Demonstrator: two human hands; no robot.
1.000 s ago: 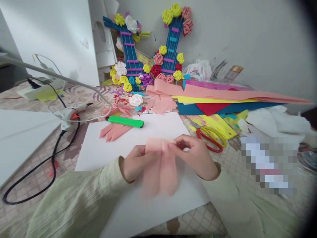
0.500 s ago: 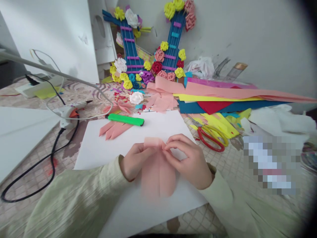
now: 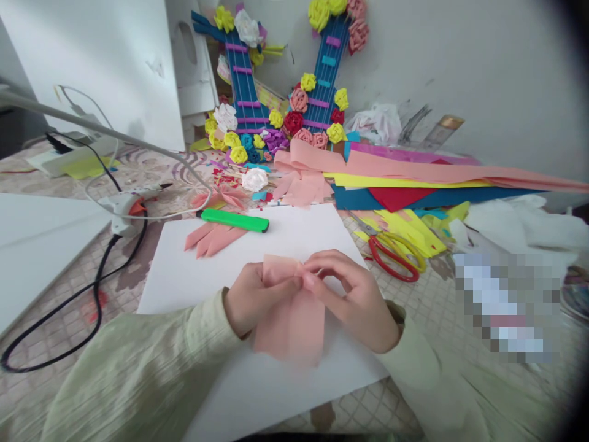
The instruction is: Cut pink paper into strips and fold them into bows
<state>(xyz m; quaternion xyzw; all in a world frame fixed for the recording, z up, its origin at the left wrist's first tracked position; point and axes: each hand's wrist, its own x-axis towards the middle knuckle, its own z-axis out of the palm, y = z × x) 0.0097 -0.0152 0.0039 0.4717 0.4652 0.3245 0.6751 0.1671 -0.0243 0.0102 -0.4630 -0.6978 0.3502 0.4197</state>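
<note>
Both my hands hold a strip of pink crepe paper [image 3: 289,319] over a white sheet [image 3: 193,270] on the table. My left hand [image 3: 251,301] grips its upper left part, thumb on top. My right hand [image 3: 352,294] pinches the top edge at the middle, where the paper is gathered into a fold. The lower part of the strip hangs loose towards me. Several cut pink paper petals [image 3: 209,238] lie on the sheet's far left, beside a green utility knife [image 3: 234,220].
Red-and-yellow scissors [image 3: 396,253] lie right of the sheet. Stacked coloured paper sheets [image 3: 414,184] spread behind. A glue gun [image 3: 126,205] with black cable sits at left. Two blue paper guitars [image 3: 285,92] covered in paper roses lean on the wall. A white board [image 3: 37,239] lies far left.
My right hand's fingers have moved left along the top edge, gathering the pink paper into a tighter fold at the middle. The strip now tilts slightly.
</note>
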